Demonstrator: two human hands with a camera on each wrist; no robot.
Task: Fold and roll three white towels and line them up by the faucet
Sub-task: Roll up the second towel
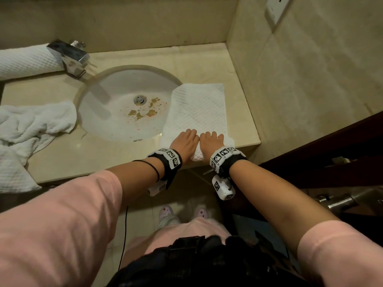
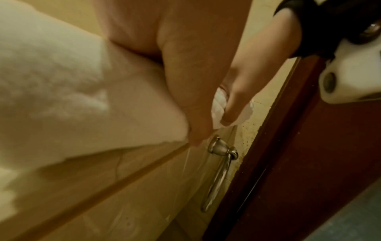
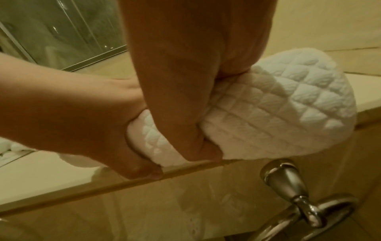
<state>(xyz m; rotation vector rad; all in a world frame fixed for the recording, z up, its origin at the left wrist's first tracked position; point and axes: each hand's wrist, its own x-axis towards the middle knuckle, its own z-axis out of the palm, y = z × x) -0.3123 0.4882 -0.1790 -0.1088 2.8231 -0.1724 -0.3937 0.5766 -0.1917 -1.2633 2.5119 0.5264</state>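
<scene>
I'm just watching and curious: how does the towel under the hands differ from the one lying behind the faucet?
The towel under the hands is only partly rolled, most of it flat on the counter right of the sink; the towel behind the faucet is a finished roll. The left hand and right hand grip the first; nobody touches the second. The first lies at the counter's front edge, the second at the back wall. Both are white and quilted.

Our fingertips [image 1: 191, 132] curl out of sight over the roll at the near end of the folded towel [image 1: 196, 112] in the head view. The rolled towel [image 1: 24, 61] behind the faucet [image 1: 71, 56] and the crumpled towel [image 1: 31, 125] at the worktop's left edge are cut off by the frame. Our left wrist view is blurred.
</scene>
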